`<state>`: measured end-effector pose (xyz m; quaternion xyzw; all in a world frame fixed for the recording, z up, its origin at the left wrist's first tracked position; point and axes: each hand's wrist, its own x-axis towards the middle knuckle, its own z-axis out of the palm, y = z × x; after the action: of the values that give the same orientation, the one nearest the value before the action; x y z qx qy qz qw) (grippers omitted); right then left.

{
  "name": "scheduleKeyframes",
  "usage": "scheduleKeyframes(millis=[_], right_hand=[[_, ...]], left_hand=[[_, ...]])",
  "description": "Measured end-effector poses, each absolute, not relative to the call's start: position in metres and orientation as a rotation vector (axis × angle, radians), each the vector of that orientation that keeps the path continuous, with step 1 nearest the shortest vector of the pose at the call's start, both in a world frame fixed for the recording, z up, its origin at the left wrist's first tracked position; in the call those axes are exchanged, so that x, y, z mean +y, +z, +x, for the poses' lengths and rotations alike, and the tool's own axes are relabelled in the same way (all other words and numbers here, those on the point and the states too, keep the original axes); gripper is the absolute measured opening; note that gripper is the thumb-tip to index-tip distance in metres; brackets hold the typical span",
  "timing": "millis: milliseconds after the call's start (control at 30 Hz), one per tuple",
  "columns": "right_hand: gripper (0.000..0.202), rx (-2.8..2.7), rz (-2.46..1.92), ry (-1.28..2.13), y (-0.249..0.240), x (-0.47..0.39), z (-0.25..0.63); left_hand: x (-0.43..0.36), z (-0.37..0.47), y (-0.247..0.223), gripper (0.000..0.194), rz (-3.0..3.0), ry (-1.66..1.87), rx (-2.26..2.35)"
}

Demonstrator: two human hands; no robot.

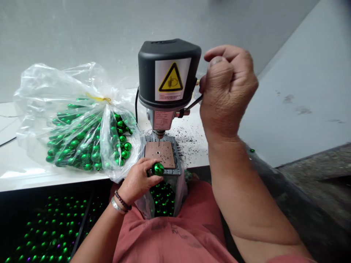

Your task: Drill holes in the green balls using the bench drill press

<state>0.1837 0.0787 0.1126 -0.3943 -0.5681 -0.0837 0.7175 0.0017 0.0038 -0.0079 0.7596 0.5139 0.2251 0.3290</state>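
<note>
A shiny green ball (158, 168) is pinched between the thumb and fingers of my left hand (139, 179), just in front of the drill press base. My right hand (229, 87) is raised beside the black motor housing (148, 73) and closed around the feed lever (195, 102) of the drill press; the lever's end is hidden by the fingers. Above a brown board (167, 157) with a small hole, the thin drill bit (159, 141) points down, apart from the ball.
On the white table (16, 179), a tied clear plastic bag (41, 87) of green balls stands left of the press. Dark shavings (192, 142) lie around the base. Another bag of green balls (163, 201) hangs at my lap. More balls (52, 226) fill a dark container lower left.
</note>
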Motion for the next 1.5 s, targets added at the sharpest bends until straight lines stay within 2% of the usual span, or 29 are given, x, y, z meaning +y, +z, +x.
scheduleKeyframes(millis=[233, 333, 433, 567, 700, 800, 1067, 1333, 1500], right_hand=[[0.023, -1.241, -0.783, -0.172, 0.113, 0.08, 0.183], [0.021, -1.25, -0.772, -0.159, 0.113, 0.08, 0.183], [0.021, -1.256, -0.772, -0.144, 0.113, 0.077, 0.183], [0.021, -1.259, -0.788, -0.138, 0.112, 0.074, 0.183], [0.023, -1.291, -0.795, -0.152, 0.111, 0.074, 0.183], [0.022, -1.274, -0.783, -0.164, 0.11, 0.075, 0.183], [0.022, -1.286, -0.804, -0.143, 0.11, 0.07, 0.182], [0.021, -1.274, -0.77, -0.153, 0.11, 0.068, 0.182], [0.021, -1.277, -0.768, -0.126, 0.109, 0.066, 0.183]], left_hand=[[-0.005, -0.002, -0.013, 0.049, 1.972, 0.472, 1.253], [-0.005, -0.002, -0.016, 0.052, 1.841, 0.559, 1.335], [-0.003, 0.001, -0.012, 0.047, 1.4, 0.735, 1.35], [0.001, 0.008, -0.001, 0.049, 0.566, 0.869, 1.08], [0.005, 0.009, 0.002, 0.029, 0.325, 0.856, 0.92], [0.006, 0.007, -0.002, 0.01, 0.399, 0.885, 0.926], [0.013, 0.009, -0.016, 0.042, 0.835, 0.985, 1.142], [0.044, 0.012, -0.028, 0.038, 1.83, 0.841, 1.587], [0.046, 0.015, -0.032, 0.04, 2.155, 0.755, 1.569]])
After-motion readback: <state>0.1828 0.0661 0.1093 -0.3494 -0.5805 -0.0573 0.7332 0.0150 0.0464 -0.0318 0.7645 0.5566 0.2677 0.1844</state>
